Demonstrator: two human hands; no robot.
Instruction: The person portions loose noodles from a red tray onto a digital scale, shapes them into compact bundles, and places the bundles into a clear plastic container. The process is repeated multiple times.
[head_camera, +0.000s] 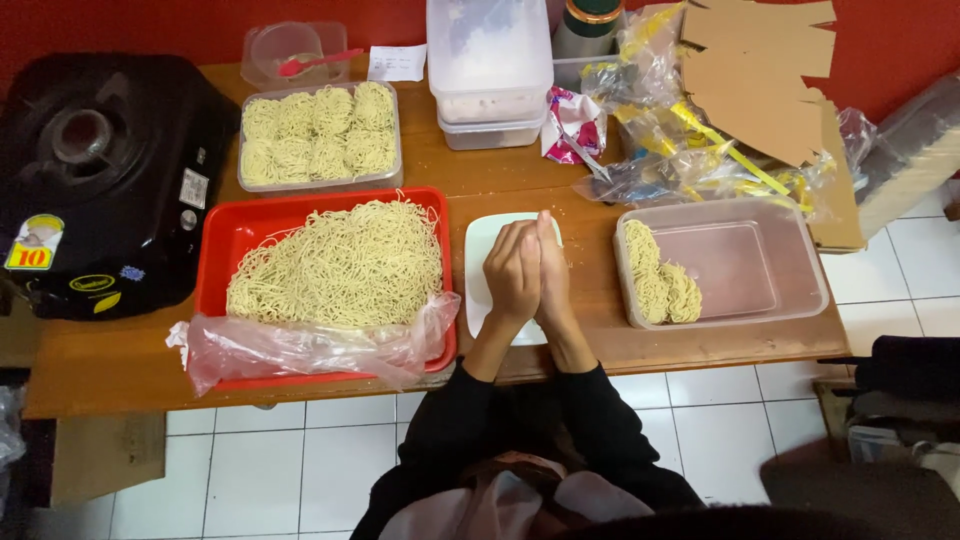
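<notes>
Both hands are pressed palm to palm, the left hand (512, 272) against the right hand (552, 265), over a pale square plate (478, 262) on the wooden worktop (590, 300); whether the grip encloses anything I cannot tell. Just left sits a red tray (222, 245) heaped with loose yellow noodles (340, 268), clear plastic (300, 348) bunched at its front. To the right, a clear tub (755, 262) holds noodle bundles (660, 280). Crinkled yellow-striped wrappers (680, 150) lie behind.

Head camera looks steeply down over the table (640, 350).
</notes>
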